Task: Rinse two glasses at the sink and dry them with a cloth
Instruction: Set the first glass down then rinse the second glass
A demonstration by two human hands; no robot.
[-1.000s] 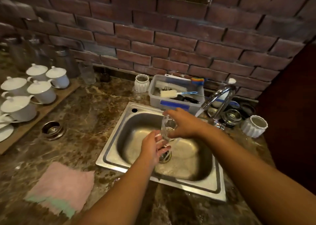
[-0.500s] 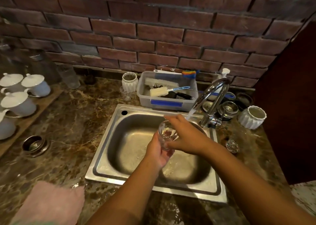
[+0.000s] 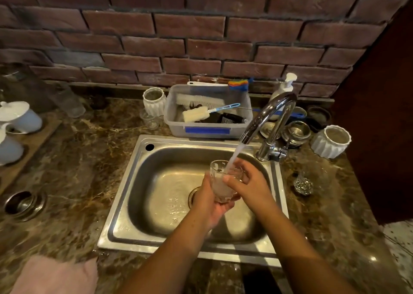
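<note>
ok, left hand [image 3: 209,206] cups the glass [image 3: 223,183] base over the sink [image 3: 126,193], right hand [image 3: 251,187] curled round its rim, faucet [image 3: 263,117] water pouring in. second glass [image 3: 302,182] on desk [image 3: 89,159] right of sink.

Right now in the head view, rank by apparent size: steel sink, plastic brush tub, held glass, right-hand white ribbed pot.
1. steel sink
2. plastic brush tub
3. white ribbed pot and held glass: alike, the glass nearer, so unranked

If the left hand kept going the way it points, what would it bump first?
Probably the right hand, gripping the same glass just ahead of the left hand; behind it stands the tap, depth unclear.
</note>
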